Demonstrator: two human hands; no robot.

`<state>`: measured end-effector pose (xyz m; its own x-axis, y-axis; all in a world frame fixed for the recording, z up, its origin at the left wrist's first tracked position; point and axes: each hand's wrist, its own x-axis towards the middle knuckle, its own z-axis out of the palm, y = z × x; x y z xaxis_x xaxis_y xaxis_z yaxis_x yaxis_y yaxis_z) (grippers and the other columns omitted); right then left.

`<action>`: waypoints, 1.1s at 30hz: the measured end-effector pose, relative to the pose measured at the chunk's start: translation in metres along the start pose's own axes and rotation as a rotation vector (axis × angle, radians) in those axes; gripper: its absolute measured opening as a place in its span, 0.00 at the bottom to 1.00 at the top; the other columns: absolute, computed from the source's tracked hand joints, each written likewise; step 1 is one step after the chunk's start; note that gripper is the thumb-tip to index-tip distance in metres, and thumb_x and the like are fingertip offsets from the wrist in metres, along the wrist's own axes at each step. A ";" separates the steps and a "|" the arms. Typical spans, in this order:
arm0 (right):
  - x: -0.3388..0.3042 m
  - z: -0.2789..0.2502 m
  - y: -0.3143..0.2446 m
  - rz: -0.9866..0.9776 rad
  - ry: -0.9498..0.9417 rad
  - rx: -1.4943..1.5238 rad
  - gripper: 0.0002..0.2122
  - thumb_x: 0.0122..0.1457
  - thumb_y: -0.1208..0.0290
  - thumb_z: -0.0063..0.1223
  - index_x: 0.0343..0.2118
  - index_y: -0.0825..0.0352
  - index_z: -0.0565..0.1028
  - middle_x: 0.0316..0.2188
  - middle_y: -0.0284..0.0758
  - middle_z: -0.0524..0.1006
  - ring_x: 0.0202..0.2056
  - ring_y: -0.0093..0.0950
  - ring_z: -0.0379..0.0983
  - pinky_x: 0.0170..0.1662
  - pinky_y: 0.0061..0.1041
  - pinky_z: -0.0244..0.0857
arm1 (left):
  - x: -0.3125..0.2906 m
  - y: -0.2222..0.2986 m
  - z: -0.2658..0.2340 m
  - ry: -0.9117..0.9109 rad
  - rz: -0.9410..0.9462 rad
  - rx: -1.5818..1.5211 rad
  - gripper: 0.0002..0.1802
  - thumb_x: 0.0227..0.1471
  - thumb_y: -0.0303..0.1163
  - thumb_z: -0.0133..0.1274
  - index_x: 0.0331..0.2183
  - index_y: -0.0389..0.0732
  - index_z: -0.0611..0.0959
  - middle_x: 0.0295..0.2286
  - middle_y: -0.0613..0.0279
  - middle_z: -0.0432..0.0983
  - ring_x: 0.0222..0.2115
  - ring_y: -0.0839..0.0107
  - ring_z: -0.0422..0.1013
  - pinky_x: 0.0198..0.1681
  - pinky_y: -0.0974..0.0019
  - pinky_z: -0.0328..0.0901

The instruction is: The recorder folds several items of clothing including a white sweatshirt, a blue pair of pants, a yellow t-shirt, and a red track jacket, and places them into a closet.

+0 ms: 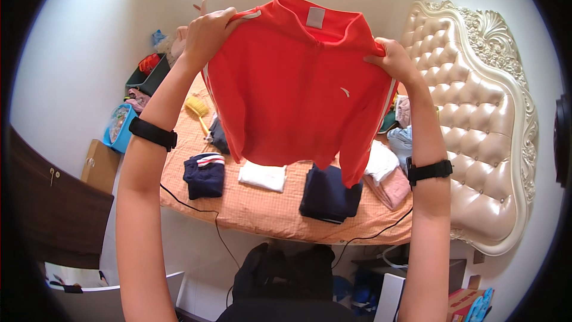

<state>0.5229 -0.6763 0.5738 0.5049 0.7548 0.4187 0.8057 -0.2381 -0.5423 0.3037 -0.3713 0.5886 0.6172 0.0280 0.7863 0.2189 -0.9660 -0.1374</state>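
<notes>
A red jacket [292, 95] with a stand-up collar and white stripes along the sleeves hangs spread out in the air before me. My left hand [210, 31] is closed on its left shoulder, and my right hand [393, 59] grips the opposite shoulder. The collar is uppermost and both sleeves dangle. Below it on the bed lie a folded navy garment with striped trim [204, 176], a folded white cloth [263, 176] and a larger folded navy garment [330, 195]. The jacket hides the middle of the bed.
An orange checked sheet [256, 211] covers the bed. A yellow brush [197, 107] lies at its left, and white and pink clothes [387, 182] at its right. A tufted headboard [476, 125] stands at right. Left are a blue basket [122, 128] and a cardboard box [100, 166]. Black cables [217, 226] hang over the near edge.
</notes>
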 end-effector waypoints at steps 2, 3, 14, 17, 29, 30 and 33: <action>0.001 0.023 -0.017 0.033 -0.020 -0.119 0.11 0.46 0.69 0.56 0.31 0.69 0.73 0.28 0.40 0.76 0.30 0.36 0.73 0.36 0.29 0.66 | -0.014 -0.025 -0.010 -0.023 0.010 0.034 0.10 0.49 0.39 0.48 0.26 0.42 0.75 0.21 0.57 0.74 0.22 0.58 0.71 0.24 0.61 0.66; -0.001 0.038 -0.024 0.093 0.018 -0.237 0.10 0.47 0.69 0.53 0.33 0.66 0.73 0.30 0.42 0.75 0.31 0.39 0.72 0.37 0.32 0.65 | -0.021 -0.036 -0.015 -0.041 0.020 0.063 0.10 0.49 0.38 0.49 0.26 0.42 0.75 0.21 0.57 0.74 0.22 0.59 0.72 0.24 0.62 0.66; -0.008 0.150 0.005 0.238 0.471 -0.169 0.08 0.53 0.67 0.44 0.30 0.66 0.71 0.26 0.49 0.73 0.32 0.47 0.70 0.32 0.41 0.63 | -0.087 -0.084 -0.049 -0.069 0.001 0.074 0.11 0.48 0.38 0.50 0.25 0.41 0.75 0.20 0.57 0.73 0.22 0.58 0.71 0.24 0.61 0.66; -0.011 0.154 -0.014 0.213 0.581 -0.073 0.13 0.54 0.61 0.46 0.28 0.68 0.71 0.25 0.49 0.73 0.31 0.47 0.70 0.29 0.39 0.63 | -0.105 -0.094 -0.062 -0.078 -0.037 0.072 0.11 0.47 0.38 0.50 0.24 0.40 0.74 0.19 0.56 0.72 0.21 0.57 0.70 0.24 0.60 0.65; -0.031 0.125 -0.070 0.195 0.340 -0.053 0.19 0.48 0.52 0.53 0.24 0.69 0.75 0.15 0.41 0.73 0.19 0.39 0.70 0.23 0.29 0.61 | -0.139 -0.126 -0.078 -0.219 -0.004 0.082 0.18 0.48 0.46 0.49 0.21 0.40 0.76 0.16 0.56 0.72 0.18 0.60 0.71 0.21 0.63 0.66; -0.030 0.134 -0.065 0.208 0.337 -0.051 0.19 0.48 0.52 0.53 0.24 0.69 0.75 0.15 0.41 0.73 0.19 0.39 0.70 0.23 0.29 0.61 | -0.143 -0.131 -0.068 -0.268 0.019 0.076 0.19 0.48 0.47 0.49 0.20 0.41 0.77 0.15 0.56 0.72 0.18 0.60 0.71 0.21 0.63 0.66; -0.022 0.166 -0.023 0.320 0.146 -0.246 0.17 0.47 0.53 0.54 0.26 0.65 0.76 0.20 0.43 0.74 0.25 0.40 0.72 0.28 0.34 0.63 | -0.160 -0.137 -0.016 -0.346 0.057 0.075 0.21 0.48 0.51 0.46 0.22 0.43 0.80 0.13 0.57 0.71 0.15 0.61 0.71 0.19 0.63 0.66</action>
<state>0.4418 -0.5861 0.4565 0.7657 0.5291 0.3656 0.6422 -0.5986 -0.4788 0.1627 -0.2474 0.4918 0.8465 0.0725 0.5275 0.2236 -0.9475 -0.2286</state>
